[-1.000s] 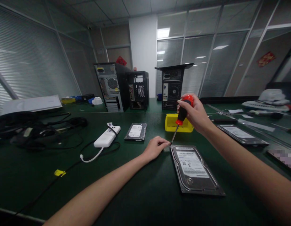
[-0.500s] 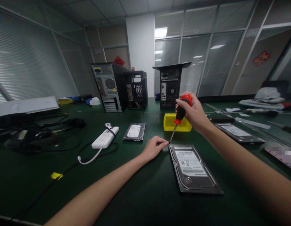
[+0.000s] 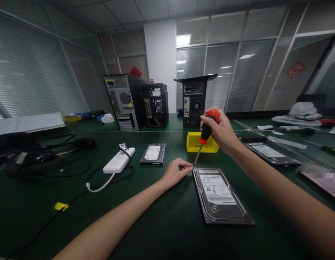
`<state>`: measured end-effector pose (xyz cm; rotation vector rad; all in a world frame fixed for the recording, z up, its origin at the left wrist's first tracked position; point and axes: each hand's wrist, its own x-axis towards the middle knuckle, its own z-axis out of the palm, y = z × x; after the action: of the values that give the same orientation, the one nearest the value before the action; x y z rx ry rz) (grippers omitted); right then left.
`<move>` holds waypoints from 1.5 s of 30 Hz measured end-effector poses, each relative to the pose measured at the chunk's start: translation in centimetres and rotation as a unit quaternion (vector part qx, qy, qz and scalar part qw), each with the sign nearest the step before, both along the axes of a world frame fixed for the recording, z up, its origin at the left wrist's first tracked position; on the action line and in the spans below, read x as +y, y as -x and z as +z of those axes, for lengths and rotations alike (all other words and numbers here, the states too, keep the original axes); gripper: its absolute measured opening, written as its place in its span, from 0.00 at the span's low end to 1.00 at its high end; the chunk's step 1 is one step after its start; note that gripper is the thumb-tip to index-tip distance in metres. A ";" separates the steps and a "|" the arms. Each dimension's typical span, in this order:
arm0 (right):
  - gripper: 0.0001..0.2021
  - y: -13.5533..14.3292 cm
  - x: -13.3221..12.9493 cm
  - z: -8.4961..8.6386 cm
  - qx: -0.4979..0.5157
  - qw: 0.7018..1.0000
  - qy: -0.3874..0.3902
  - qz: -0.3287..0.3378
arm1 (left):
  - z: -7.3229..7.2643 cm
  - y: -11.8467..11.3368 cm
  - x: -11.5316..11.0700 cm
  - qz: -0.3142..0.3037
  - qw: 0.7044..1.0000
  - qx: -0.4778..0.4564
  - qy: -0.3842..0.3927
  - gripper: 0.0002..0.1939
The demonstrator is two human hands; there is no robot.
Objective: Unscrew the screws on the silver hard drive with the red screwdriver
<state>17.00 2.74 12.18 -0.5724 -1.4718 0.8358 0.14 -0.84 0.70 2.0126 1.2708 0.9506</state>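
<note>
"What's at the far left?"

"A tangle of black cables (image 3: 38, 153) on the dark green counter (image 3: 151, 220). Right of it lies a slim white plastic box (image 3: 119, 161) with a white cord, then a small silver-and-black hard drive (image 3: 153, 154) with a white label."

"And next?"

"The left grip (image 3: 176, 172), level with the far end of a larger silver-and-black metal hard drive (image 3: 217, 192) and just left of it. The tip of the red-and-black-handled screwdriver (image 3: 206, 133) is right at its fingertips."

"Which way do they point?"

"The larger drive lies flat, label up; its long axis runs from its far end toward the person, slanting a little right. The screwdriver slants too: handle up and right, thin metal shaft down and left to the drive's far left corner."

"How far apart are the left fingers?"

"Thumb and forefinger are pinched together. I can't tell whether something small sits between them."

"The right grip (image 3: 223, 130)?"

"Wrapped around the screwdriver's handle, above and beyond the larger drive. Behind the shaft stands a yellow plastic bin (image 3: 194, 147)."

"Anything farther right?"

"Another labelled hard drive (image 3: 270, 152), a dark slab with a white label, lies past the right forearm."
</note>
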 end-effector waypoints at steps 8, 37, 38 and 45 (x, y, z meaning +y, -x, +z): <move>0.13 0.1 -0.3 0.3 0.010 1.000 -0.012 -0.003 | -0.1 -0.1 0.0 0.017 0.998 -0.049 0.025 0.11; 0.13 0.5 -0.7 0.4 0.016 0.999 -0.027 0.014 | -0.3 -0.3 -0.1 0.052 0.992 -0.115 0.021 0.09; 0.14 0.5 -0.7 0.5 0.014 0.999 -0.031 0.013 | -0.3 -0.3 -0.1 0.049 0.992 -0.115 0.018 0.09; 0.13 0.2 -0.5 0.7 0.021 1.000 -0.012 -0.012 | -0.5 0.3 0.4 0.055 0.992 -0.111 0.020 0.13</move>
<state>16.78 2.29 12.85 -0.5510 -1.4325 0.8051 -0.12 -0.43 0.17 1.7654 1.2770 1.1552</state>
